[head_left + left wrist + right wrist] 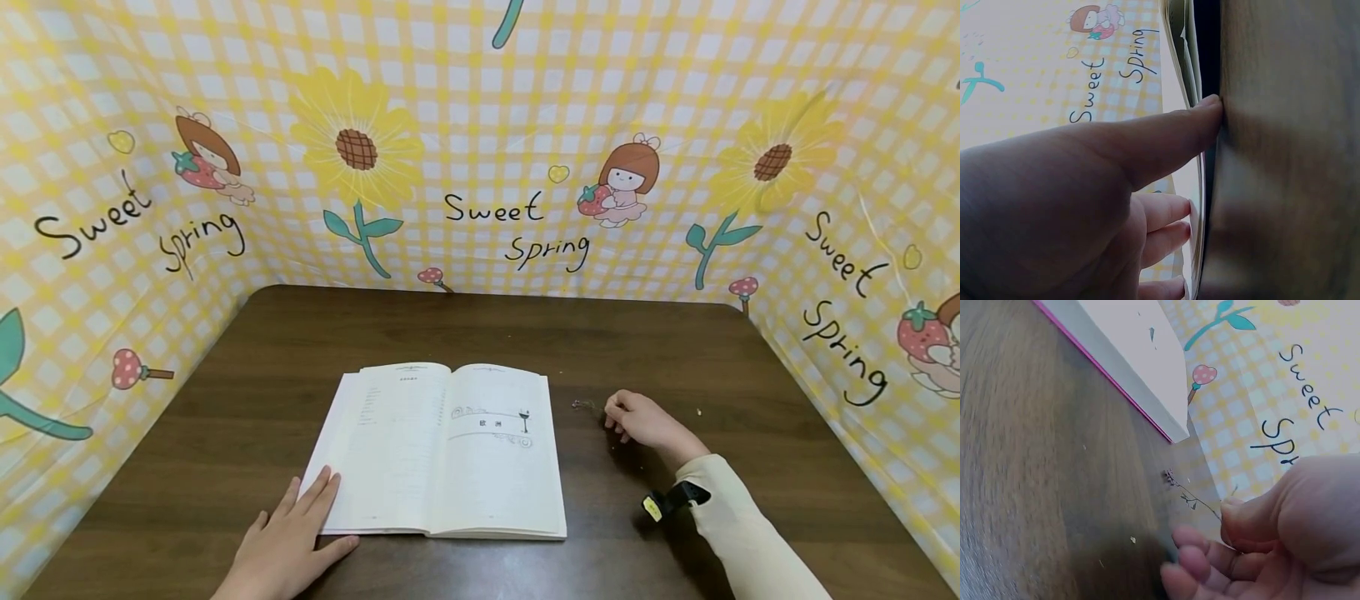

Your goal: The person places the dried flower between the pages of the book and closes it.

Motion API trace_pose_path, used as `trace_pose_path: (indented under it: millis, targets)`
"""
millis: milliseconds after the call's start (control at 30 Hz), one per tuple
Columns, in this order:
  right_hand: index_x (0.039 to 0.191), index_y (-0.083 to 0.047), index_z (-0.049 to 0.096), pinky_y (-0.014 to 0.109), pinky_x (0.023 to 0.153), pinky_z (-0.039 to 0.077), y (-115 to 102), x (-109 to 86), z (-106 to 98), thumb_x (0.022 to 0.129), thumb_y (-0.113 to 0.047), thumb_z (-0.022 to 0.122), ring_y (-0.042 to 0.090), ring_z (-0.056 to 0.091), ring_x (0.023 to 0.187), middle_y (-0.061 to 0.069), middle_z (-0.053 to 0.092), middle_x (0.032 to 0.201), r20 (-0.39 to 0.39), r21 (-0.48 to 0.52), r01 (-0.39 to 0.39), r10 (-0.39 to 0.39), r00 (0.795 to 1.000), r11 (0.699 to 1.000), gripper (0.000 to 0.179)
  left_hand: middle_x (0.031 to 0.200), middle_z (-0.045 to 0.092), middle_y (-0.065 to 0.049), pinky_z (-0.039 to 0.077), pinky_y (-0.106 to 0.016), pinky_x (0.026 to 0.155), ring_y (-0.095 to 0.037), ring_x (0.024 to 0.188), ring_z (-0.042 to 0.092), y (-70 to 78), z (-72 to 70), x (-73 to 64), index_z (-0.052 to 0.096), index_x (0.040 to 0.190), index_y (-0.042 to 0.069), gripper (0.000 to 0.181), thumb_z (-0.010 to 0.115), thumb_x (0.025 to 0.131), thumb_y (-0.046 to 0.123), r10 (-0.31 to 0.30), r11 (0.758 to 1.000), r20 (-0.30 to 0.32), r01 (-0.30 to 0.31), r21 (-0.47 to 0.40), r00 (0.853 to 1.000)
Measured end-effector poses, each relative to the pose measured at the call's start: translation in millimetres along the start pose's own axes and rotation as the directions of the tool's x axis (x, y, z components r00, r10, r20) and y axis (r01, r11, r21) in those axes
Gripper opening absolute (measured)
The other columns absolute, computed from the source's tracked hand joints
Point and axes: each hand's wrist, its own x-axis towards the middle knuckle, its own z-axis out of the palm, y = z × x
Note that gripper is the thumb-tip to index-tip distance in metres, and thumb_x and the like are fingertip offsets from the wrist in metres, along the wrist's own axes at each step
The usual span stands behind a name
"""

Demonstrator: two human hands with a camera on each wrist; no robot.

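An open book lies on the dark wooden table, its right page bearing a printed banner. My left hand rests at the book's lower left corner, fingers spread on the page edge and thumb by the lower edge; the left wrist view shows the straight thumb along the page block. To the right of the book, my right hand pinches a thin dried flower sprig between thumb and finger. The sprig's small dark flower head points toward the book, a little above the table.
Small pale crumbs are scattered on the table near the right hand. A yellow checked cloth with flower prints stands around the back and sides. A black strap with a yellow tag is on the right wrist.
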Motion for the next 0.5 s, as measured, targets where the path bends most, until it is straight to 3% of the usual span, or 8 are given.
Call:
trace_pose_path:
  millis: [133,300,400,500]
  targets:
    - [0.088,0.010,0.056,0.032,0.055,0.054,7,2.7,-1,0.100,0.003,0.048,0.015,0.055,0.060,0.008,0.060,0.072,0.039,0.107,-0.027,0.023,0.999,0.994,0.016,0.159,0.030,-0.019,0.024,-0.080,0.096,-0.054,0.142,0.020,0.2,0.5,0.1,0.035,0.154,0.003,0.097,0.056,0.087,0.070,-0.004,1.000,0.004,0.004,0.005,1.000]
    - [0.087,0.009,0.061,0.029,0.052,0.052,15,4.9,-3,0.097,0.004,0.055,0.013,0.056,0.058,0.004,0.062,0.068,0.062,0.134,-0.043,0.035,0.997,0.990,0.013,0.159,0.029,-0.019,0.023,-0.080,0.096,-0.053,0.143,0.020,0.6,0.4,0.1,0.034,0.154,0.003,0.097,0.056,0.087,0.071,-0.004,1.000,0.004,0.004,0.007,1.000]
    - [0.097,0.013,0.060,0.028,0.053,0.051,17,6.4,-3,0.097,0.004,0.057,0.014,0.057,0.059,0.005,0.064,0.070,0.044,0.188,-0.066,0.059,0.997,0.980,0.010,0.159,0.029,-0.018,0.023,-0.080,0.096,-0.053,0.143,0.019,0.9,0.6,-0.4,0.034,0.154,0.003,0.097,0.055,0.088,0.071,0.002,1.000,-0.002,-0.002,0.008,1.000]
    - [0.114,0.020,0.054,0.028,0.055,0.053,20,8.6,-3,0.098,0.005,0.055,0.013,0.059,0.061,0.008,0.067,0.075,0.034,0.278,-0.086,0.079,0.996,0.957,0.022,0.160,0.029,-0.018,0.023,-0.080,0.096,-0.053,0.143,0.019,0.9,0.6,-0.6,0.034,0.154,0.004,0.097,0.056,0.088,0.070,0.003,1.000,-0.001,-0.003,0.007,1.000]
